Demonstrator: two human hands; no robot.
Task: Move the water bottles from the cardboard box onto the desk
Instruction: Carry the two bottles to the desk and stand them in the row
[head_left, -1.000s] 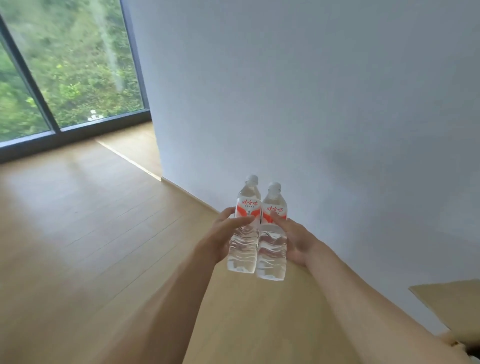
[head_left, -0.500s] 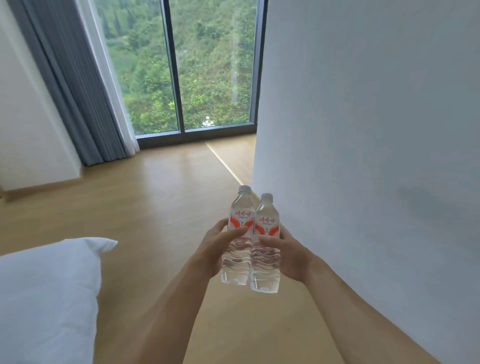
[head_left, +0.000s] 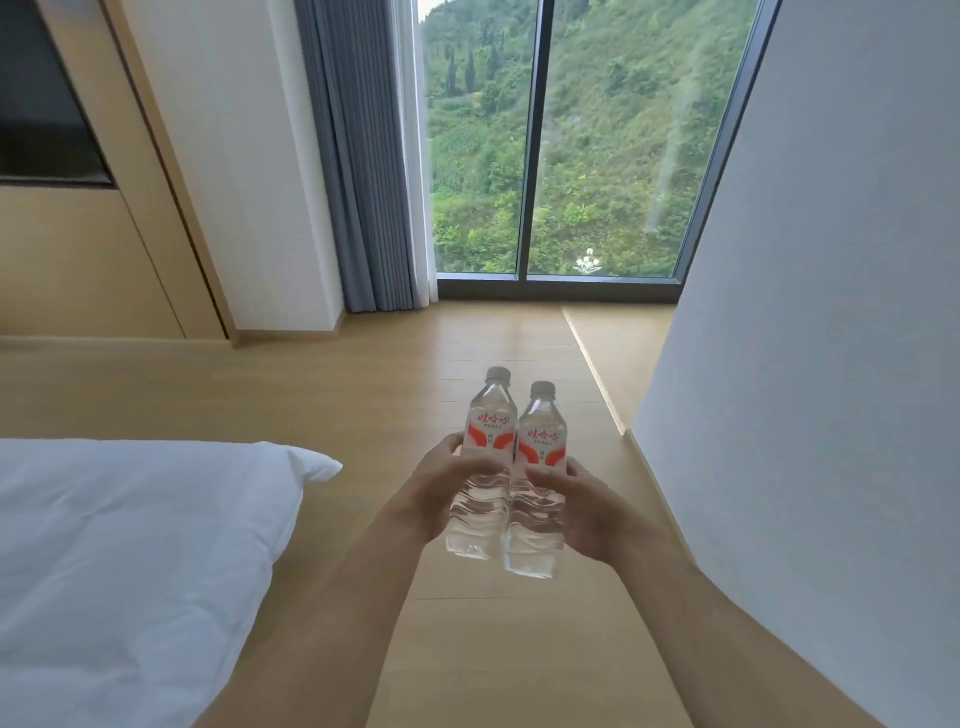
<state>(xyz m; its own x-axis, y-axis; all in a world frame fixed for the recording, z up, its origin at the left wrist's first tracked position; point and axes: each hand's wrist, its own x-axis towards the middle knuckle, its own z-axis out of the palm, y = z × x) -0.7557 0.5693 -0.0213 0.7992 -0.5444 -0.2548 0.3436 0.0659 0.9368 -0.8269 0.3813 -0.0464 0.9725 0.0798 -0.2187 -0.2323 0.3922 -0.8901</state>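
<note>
A wooden floor (head_left: 467, 343) runs to a tall window (head_left: 571, 145), a white bed (head_left: 130, 545) at the left. Above the floor, the left hand (head_left: 441, 488) grips one water bottle (head_left: 485, 467); the right hand (head_left: 582, 504) grips another bottle (head_left: 537, 488), upright, touching side by side.

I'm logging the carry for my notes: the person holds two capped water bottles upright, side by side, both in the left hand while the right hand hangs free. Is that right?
Not quite. The head view shows each hand holding one: the left hand grips the left bottle and the right hand grips the right bottle. The rest stands: two capped bottles, upright, side by side.
</note>
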